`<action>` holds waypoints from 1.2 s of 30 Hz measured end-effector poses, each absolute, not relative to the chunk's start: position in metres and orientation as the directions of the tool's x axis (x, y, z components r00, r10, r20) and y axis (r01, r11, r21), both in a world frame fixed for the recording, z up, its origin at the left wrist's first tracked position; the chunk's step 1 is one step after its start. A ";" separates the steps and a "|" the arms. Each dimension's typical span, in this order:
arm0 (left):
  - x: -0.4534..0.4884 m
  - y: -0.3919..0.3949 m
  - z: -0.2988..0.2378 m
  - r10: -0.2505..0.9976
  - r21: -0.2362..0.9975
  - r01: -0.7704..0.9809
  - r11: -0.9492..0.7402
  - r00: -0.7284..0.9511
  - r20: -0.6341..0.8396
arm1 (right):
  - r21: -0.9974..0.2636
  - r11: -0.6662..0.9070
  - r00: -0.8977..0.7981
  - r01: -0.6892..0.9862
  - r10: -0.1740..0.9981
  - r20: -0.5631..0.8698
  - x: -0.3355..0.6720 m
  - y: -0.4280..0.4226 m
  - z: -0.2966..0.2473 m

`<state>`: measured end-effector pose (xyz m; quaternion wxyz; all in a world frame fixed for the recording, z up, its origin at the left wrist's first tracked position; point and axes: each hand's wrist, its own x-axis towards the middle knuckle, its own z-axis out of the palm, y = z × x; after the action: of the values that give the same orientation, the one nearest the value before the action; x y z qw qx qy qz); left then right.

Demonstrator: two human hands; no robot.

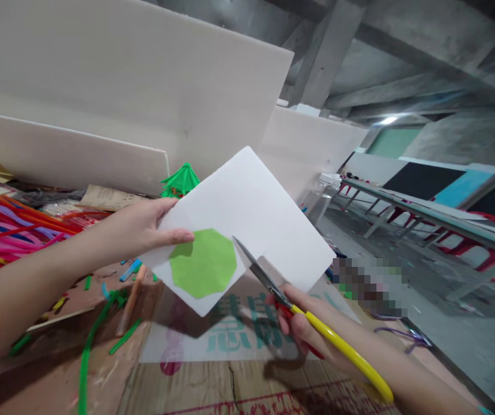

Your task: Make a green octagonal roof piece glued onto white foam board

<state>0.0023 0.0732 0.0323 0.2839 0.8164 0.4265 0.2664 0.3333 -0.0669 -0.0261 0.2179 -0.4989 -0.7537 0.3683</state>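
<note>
My left hand pinches a sheet of white paper at its left side, thumb on top. Under that thumb, a light green paper polygon lies flat against the sheet. My right hand grips scissors with a yellow handle and some red showing near the fingers. Their blades reach into the sheet from its lower right edge, where there is a cut, with the tip just right of the green polygon. How far the blades are apart is hard to make out.
Colourful pipe cleaners are heaped at the left, with green scraps and a glue stick nearby. A green pipe-cleaner piece stands behind the sheet. White boards rise at the back. A clear bottle stands right of the sheet.
</note>
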 end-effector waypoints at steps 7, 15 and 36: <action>0.002 0.075 0.028 0.808 0.843 0.380 -0.380 0.580 0.102 | -0.778 0.276 -0.417 0.564 0.908 0.020 0.330 -0.068 -0.021; -0.007 0.092 0.020 0.813 0.832 0.392 -0.393 0.570 0.116 | -0.842 0.192 -0.322 0.505 0.947 0.023 0.316 -0.064 -0.034; 0.043 0.051 -0.015 0.912 0.996 0.039 -0.081 0.407 0.058 | -0.990 0.000 -0.355 0.138 0.934 -0.050 0.329 -0.067 -0.041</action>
<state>0.0429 0.0507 -0.0149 0.5607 0.6237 0.3811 0.3891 0.3293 -0.0670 -0.0407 0.3594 -0.4400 -0.6088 0.5538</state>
